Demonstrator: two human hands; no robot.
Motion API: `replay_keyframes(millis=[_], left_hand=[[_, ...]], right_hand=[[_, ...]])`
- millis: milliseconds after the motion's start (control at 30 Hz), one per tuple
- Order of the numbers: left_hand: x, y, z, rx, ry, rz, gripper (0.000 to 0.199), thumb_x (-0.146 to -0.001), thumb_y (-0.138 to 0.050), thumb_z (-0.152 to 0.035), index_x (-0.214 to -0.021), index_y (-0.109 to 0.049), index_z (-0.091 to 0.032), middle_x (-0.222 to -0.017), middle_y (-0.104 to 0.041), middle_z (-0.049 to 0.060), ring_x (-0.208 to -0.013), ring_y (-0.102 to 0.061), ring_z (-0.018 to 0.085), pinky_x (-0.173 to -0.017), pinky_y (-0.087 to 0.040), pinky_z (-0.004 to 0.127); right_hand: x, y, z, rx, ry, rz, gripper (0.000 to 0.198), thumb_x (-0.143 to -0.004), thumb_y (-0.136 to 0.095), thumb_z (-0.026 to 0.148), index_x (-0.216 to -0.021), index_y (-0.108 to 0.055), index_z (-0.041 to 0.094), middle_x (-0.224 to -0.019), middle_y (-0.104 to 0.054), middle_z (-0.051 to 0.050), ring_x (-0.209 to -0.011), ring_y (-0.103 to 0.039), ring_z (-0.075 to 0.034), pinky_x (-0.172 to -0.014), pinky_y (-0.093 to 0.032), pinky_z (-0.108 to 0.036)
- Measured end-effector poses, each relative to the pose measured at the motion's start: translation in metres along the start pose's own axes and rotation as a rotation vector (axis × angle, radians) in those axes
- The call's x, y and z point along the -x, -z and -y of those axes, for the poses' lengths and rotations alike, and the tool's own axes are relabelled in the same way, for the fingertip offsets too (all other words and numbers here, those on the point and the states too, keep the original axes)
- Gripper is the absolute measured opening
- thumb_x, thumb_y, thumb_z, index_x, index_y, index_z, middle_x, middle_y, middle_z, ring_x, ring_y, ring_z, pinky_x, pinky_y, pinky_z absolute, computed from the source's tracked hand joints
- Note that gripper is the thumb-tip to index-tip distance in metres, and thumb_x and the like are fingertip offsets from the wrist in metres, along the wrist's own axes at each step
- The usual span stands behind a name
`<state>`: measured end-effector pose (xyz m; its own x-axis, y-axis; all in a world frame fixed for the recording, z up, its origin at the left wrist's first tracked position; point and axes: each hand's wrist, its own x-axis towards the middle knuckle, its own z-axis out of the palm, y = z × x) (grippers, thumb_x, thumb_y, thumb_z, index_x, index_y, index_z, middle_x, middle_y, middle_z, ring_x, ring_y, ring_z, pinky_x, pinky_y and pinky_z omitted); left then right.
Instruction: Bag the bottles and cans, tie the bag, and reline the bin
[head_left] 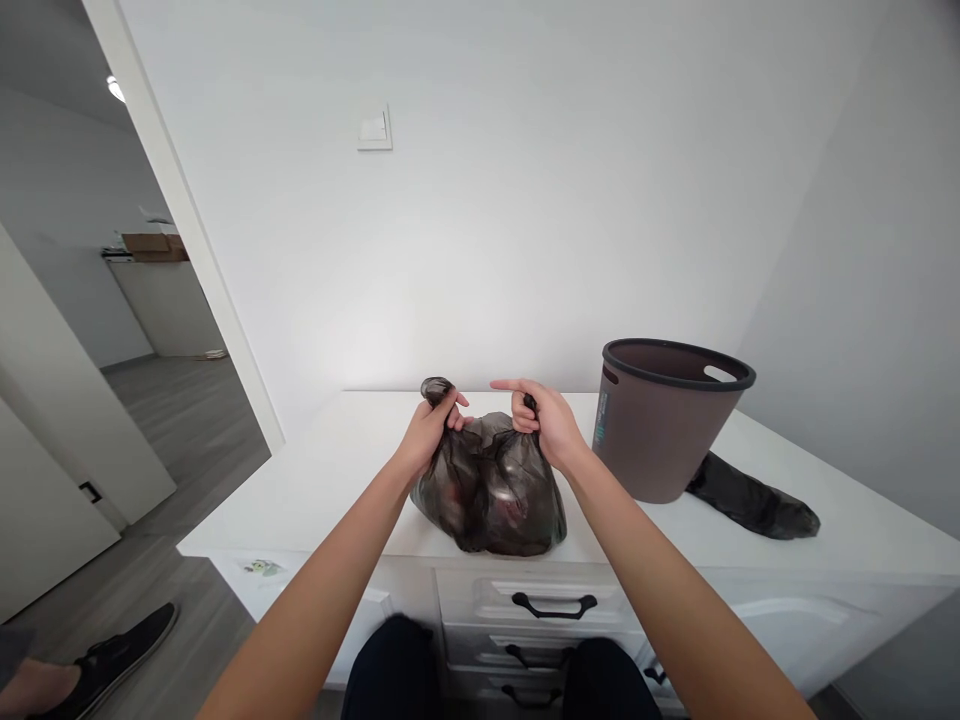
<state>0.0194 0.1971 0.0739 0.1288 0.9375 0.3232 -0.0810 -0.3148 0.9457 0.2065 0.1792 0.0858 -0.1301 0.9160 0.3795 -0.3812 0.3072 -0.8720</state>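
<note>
We are holding a filled, dark plastic bag point(499, 505) by two gathered ends as it is resting on the cabinet top point(337, 480), left of the bin point(660, 435): the left hand point(435, 425) is pinching one end, the right hand point(544, 420) is curling its fingers around the other, index finger pointing inward. For good control, we are aiming for level grips and even, gentle tension, as thin plastic is probably tearing easily

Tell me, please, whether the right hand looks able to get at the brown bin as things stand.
Probably yes: nothing visible stands between the right hand and the brown bin, though that hand grips the dark bag and would likely have to release it first.
</note>
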Motion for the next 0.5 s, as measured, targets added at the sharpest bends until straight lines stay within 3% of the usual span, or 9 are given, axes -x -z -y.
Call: replay_keyframes(millis=[67,133,233,333,400,500], left_hand=[[-0.001,-0.006,-0.005,0.002,0.04,0.039,0.039,-0.086,-0.068,-0.058,-0.08,-0.059,-0.02,-0.056,-0.029,-0.009,-0.05,-0.033,0.009,-0.057,-0.042,0.025],[-0.002,-0.01,-0.007,-0.077,0.098,0.083,0.034,-0.085,-0.068,-0.052,-0.082,-0.061,-0.019,-0.056,-0.026,-0.01,-0.047,-0.025,0.009,-0.048,-0.029,0.024],[-0.008,-0.013,-0.006,-0.266,0.213,0.17,0.021,-0.076,-0.071,-0.035,-0.085,-0.064,-0.018,-0.056,-0.036,-0.008,-0.048,-0.031,0.009,-0.046,-0.023,0.025],[-0.016,-0.015,-0.003,-0.372,0.267,0.26,0.024,-0.063,-0.071,-0.02,-0.087,-0.066,-0.019,-0.062,-0.051,-0.005,-0.053,-0.044,0.012,-0.049,-0.032,0.027],[-0.021,-0.015,-0.003,-0.393,0.249,0.32,0.032,-0.059,-0.071,-0.015,-0.09,-0.068,-0.02,-0.07,-0.06,-0.002,-0.063,-0.056,0.017,-0.055,-0.042,0.029],[-0.025,-0.013,-0.01,-0.437,0.228,0.463,0.033,-0.058,-0.071,-0.014,-0.09,-0.07,-0.019,-0.083,-0.069,0.003,-0.083,-0.066,0.025,-0.068,-0.052,0.034]], right_hand=[[0.001,0.002,0.003,0.05,0.059,0.018,0.044,-0.089,-0.06,0.056,-0.099,-0.075,0.016,-0.058,-0.03,0.007,-0.05,-0.022,-0.009,-0.048,-0.019,-0.028],[0.003,0.001,0.005,0.168,0.125,0.056,0.053,-0.092,-0.054,0.065,-0.1,-0.076,0.017,-0.06,-0.036,0.005,-0.053,-0.029,-0.011,-0.051,-0.026,-0.029],[0.005,0.001,0.007,0.361,0.201,0.141,0.062,-0.096,-0.045,0.071,-0.099,-0.077,0.018,-0.067,-0.053,0.0,-0.065,-0.048,-0.015,-0.064,-0.042,-0.031],[0.004,0.002,0.006,0.51,0.259,0.229,0.062,-0.101,-0.037,0.068,-0.104,-0.078,0.022,-0.095,-0.07,-0.007,-0.095,-0.062,-0.021,-0.089,-0.049,-0.037],[0.0,0.002,0.003,0.647,0.339,0.283,0.059,-0.105,-0.033,0.063,-0.109,-0.078,0.025,-0.122,-0.071,-0.007,-0.122,-0.057,-0.024,-0.108,-0.043,-0.041],[-0.009,0.001,-0.001,0.891,0.446,0.386,0.06,-0.107,-0.027,0.058,-0.117,-0.077,0.026,-0.149,-0.059,-0.004,-0.15,-0.032,-0.026,-0.125,-0.026,-0.047]])
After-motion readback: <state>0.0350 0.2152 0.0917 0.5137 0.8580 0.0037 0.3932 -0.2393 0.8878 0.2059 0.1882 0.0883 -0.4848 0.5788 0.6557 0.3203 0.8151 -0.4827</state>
